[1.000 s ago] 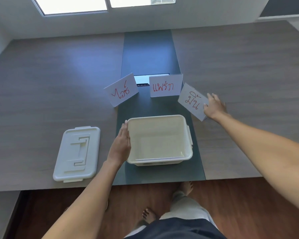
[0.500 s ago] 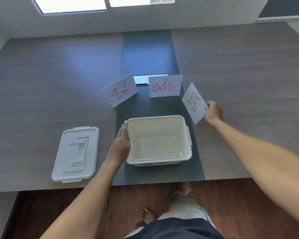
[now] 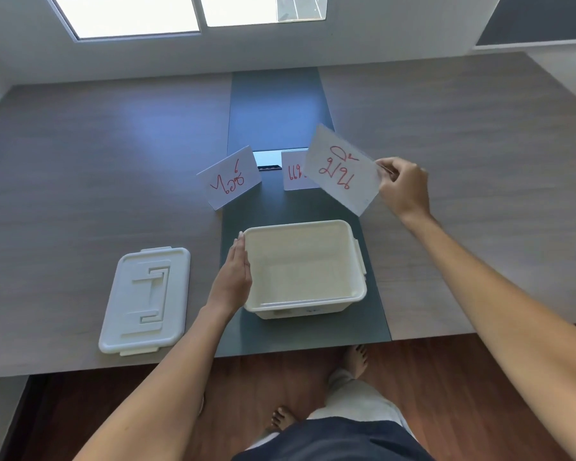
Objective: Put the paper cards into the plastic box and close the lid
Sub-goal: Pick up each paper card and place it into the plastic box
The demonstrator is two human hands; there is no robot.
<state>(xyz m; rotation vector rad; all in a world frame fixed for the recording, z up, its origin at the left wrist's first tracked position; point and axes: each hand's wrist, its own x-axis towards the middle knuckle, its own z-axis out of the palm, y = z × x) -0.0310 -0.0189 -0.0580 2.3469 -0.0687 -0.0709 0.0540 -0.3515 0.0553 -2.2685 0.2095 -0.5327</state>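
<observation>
**Desk:** What does the frame show?

**Photographer:** A person stands barefoot at a wood-grain table [image 3: 80, 181] with a dark centre strip. The right hand [image 3: 404, 188] pinches a white paper card [image 3: 341, 169] by its right edge, thumb and fingertips closed on it. The card, with red handwriting, is lifted clear of the table, tilted, beyond the far right corner of the box.

**Desk:** And the other hand?

**Photographer:** The left hand [image 3: 233, 277] lies flat and open, fingers straight, against the left wall of the cream plastic box [image 3: 346, 304]. The box sits on the dark strip near the table's front edge, open, with nothing visible inside.

**Desk:** The lid?

**Photographer:** The white lid [image 3: 147, 301] lies flat on the table left of the box, apart from it, top face up.

**Desk:** Other cards?

**Photographer:** Two more stand propped beyond the box. The left card [image 3: 230, 181] leans at an angle, red script facing the camera. The middle card [image 3: 295, 176] is partly hidden behind the raised one; only its left part shows. Just behind them, a small opening [image 3: 268, 159] in the strip.
</observation>
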